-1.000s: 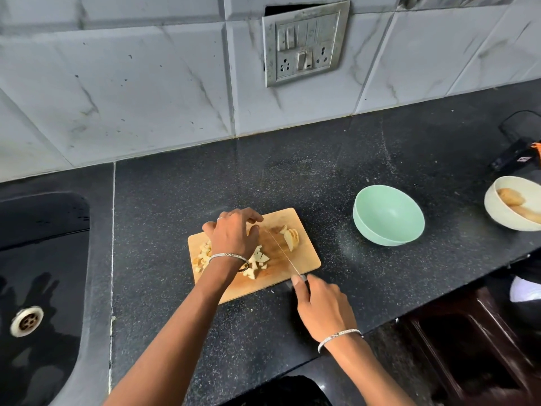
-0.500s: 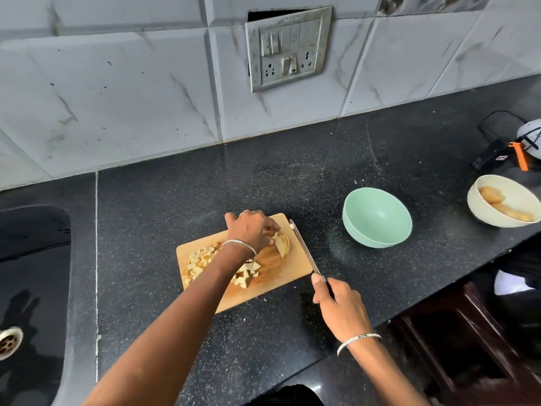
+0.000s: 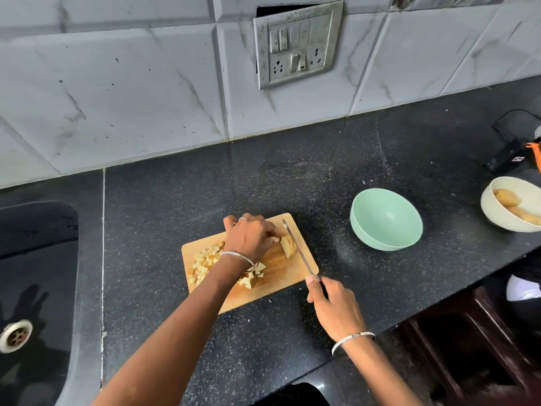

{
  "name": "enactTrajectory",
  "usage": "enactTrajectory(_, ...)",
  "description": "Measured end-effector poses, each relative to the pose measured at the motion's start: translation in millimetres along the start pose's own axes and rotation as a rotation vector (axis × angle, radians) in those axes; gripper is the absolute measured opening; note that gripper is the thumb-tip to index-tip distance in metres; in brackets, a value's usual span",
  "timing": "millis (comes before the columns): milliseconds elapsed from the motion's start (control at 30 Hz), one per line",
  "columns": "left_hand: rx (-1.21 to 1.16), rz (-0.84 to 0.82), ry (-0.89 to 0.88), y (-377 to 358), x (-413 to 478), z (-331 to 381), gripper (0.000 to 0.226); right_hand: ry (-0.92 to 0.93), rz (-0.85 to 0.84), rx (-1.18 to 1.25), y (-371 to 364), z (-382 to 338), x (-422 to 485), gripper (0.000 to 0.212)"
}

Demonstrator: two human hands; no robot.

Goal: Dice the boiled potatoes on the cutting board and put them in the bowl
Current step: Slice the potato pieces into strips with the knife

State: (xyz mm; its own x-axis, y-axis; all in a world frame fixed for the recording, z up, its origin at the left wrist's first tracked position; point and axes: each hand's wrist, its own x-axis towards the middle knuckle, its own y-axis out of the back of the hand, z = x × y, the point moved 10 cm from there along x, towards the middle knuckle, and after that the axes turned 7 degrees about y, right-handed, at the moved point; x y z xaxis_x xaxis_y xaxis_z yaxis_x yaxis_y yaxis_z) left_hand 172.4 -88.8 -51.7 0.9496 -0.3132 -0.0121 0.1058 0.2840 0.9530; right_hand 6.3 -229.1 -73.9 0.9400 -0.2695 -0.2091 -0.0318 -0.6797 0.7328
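Centre frame: a wooden cutting board (image 3: 281, 281) on a black speckled counter (image 3: 292, 177). L hand (image 3: 248, 237), fingers curled, holds an uncut potato chunk (image 3: 288, 244) near the board's upper-right corner, though the fingertips are mostly hidden behind the hand's back. R hand (image 3: 333, 306), lower right of centre, is clenched round the handle of a knife (image 3: 298, 250), whose blade lies against the chunk's right side. Diced potato (image 3: 203, 263) is piled on the board's left half, w/ more cubes under the L wrist. A mint-green bowl (image 3: 386, 219) stands right of the board, apart from it. At far right, a cream bowl (image 3: 497, 218) holds whole potatoes (image 3: 505, 197). Sink (image 3: 38, 259) at left edge; switch plate (image 3: 297, 43) on the tiled wall, top centre.
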Motion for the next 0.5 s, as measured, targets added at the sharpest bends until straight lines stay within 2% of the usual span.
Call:
enactTrajectory(267, -0.075, -0.008, 0.039, -0.3, -6.0, -4.6, 0.022, -0.003, -0.020, 0.003, -14.7, 5.7, 4.3, 0.048)
enactTrajectory(500, 0.023, 0.036, 0.018, -1.5, -4.7, 1.2, 0.015, 0.004, -0.016, 0.001, -15.4, 2.4, 5.1, 0.047)
